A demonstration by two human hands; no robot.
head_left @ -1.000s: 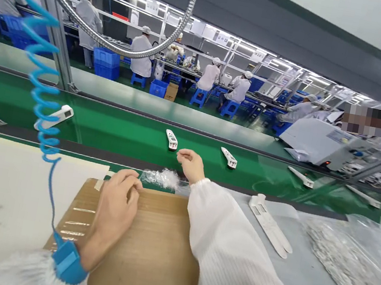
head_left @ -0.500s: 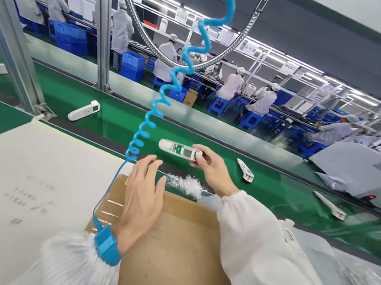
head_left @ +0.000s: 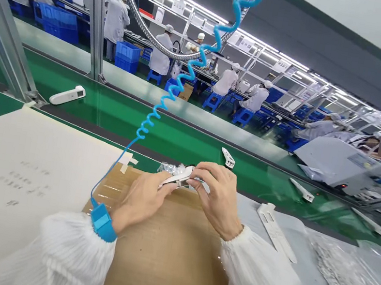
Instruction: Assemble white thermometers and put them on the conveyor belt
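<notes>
Both hands grip one white handheld thermometer (head_left: pixel 181 176), held tilted above the far edge of the brown cardboard (head_left: pixel 172 247). My left hand (head_left: pixel 146 196) is closed on its left end, and a blue wrist strap (head_left: pixel 103 222) with a coiled blue cord (head_left: pixel 161 108) sits on that wrist. My right hand (head_left: pixel 216 194) pinches its right end, fingers bent over the top. The fingers hide much of the thermometer. Just behind it lies crumpled clear plastic (head_left: pixel 167 168). To the right of my right hand, a long white plastic cover (head_left: pixel 276 231) with a cut-out rests on the bench.
Beyond the bench runs a green conveyor belt (head_left: pixel 124 121) carrying several white units, among them a thermometer (head_left: pixel 68 95). A bag of small parts (head_left: pixel 344 273) lies at right, a white sheet with handwriting (head_left: pixel 32 183) at left. A metal post (head_left: pixel 96 18) rises behind; people work farther off.
My right hand has brought the thermometer down and nearer from over the belt. My left hand, open before, has closed on it. The belt units appear shifted left as the view moved.
</notes>
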